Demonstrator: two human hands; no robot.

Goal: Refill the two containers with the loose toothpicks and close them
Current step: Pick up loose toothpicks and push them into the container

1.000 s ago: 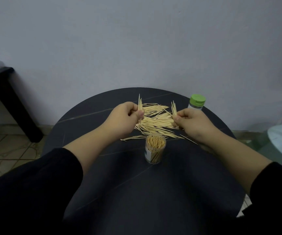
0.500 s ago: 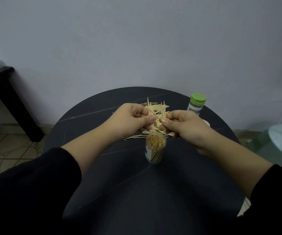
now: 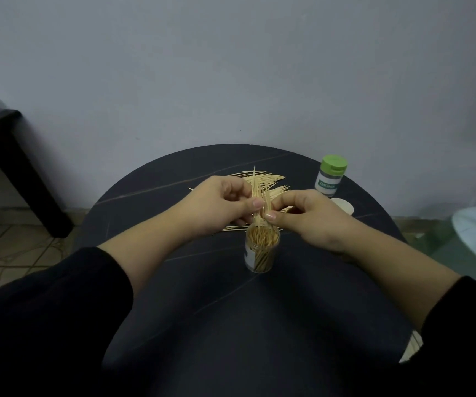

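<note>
Toothpicks [image 3: 259, 200] stand upright, pinched between the fingers [image 3: 252, 203] of your left hand [image 3: 219, 204] and right hand [image 3: 308, 216], tips at the mouth of the nearly full container [image 3: 262, 250] on the table [image 3: 231, 325]. Dropped crooked, they could snag, spill, or topple it.

1 view only, from a wide-angle camera worn on the person's head. It faces forward and steeply down across the round dark table [image 3: 231, 325], near enough that the black sleeves [image 3: 45, 310] fill the bottom corners. The left hand [image 3: 219, 204] and right hand [image 3: 314, 219] sit mid-frame; beyond the table's far edge rises the grey wall [image 3: 231, 67].
</note>
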